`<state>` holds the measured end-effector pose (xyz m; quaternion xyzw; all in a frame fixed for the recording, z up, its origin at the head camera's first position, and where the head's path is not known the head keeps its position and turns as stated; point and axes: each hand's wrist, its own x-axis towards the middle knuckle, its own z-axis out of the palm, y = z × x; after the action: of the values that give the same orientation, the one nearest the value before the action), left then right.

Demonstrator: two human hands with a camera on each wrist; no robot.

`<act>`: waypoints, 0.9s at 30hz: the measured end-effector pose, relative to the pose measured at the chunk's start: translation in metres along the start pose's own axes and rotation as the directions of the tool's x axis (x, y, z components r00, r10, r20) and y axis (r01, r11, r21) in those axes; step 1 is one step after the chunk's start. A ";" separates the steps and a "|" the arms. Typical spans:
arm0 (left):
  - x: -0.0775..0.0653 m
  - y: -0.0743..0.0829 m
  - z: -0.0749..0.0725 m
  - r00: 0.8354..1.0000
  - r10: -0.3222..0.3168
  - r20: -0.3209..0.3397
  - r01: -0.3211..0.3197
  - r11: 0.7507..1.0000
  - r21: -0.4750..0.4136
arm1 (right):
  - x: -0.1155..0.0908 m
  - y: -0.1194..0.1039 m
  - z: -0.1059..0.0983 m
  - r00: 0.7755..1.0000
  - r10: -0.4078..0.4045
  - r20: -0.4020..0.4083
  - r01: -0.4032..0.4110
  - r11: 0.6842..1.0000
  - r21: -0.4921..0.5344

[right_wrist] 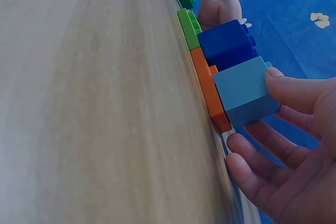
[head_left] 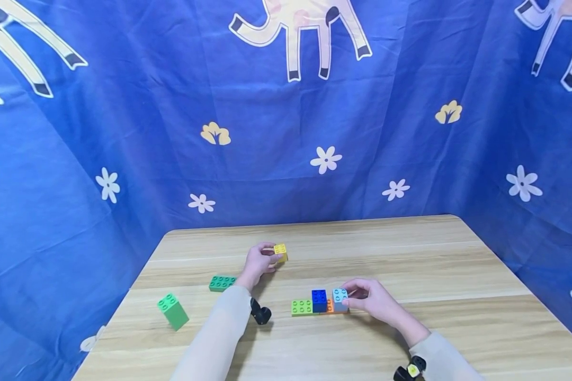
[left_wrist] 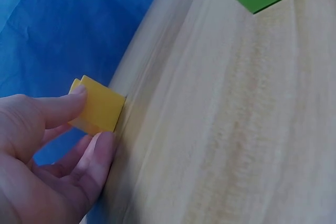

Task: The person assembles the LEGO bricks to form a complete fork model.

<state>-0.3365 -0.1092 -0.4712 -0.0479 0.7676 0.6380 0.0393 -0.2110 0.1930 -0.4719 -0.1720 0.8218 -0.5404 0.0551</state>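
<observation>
L hand (head_left: 257,263): fingers pinching yellow blk (head_left: 282,254), approx. 10 o'clock from lt-blue blk (head_left: 339,302); R hand (head_left: 377,301): fingers gripping latter.

the left hand (head_left: 259,263) partly hides the yellow block (head_left: 282,250); the head view's top crops printed animals (head_left: 307,20).

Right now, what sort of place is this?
Probably a makeshift recording booth: blue patterned fabric hangs behind and beside a wood-grain table holding toy bricks, plus small black wrist-worn devices.
</observation>
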 end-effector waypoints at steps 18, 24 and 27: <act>-0.018 0.002 -0.010 0.998 0.039 0.054 -0.035 0.997 -0.063 | -0.002 0.001 0.000 1.000 -0.010 0.001 0.010 1.000 0.003; -0.021 0.002 -0.012 0.997 0.042 0.067 -0.038 0.997 -0.065 | -0.001 0.002 0.001 1.000 -0.013 -0.001 0.013 1.000 0.006; -0.023 0.000 -0.013 0.997 0.043 0.068 -0.038 0.997 -0.065 | -0.001 0.003 0.001 1.000 -0.008 0.001 0.008 1.000 0.018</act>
<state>-0.3140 -0.1215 -0.4665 -0.0115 0.7459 0.6640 0.0512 -0.2107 0.1934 -0.4749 -0.1752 0.8162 -0.5479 0.0549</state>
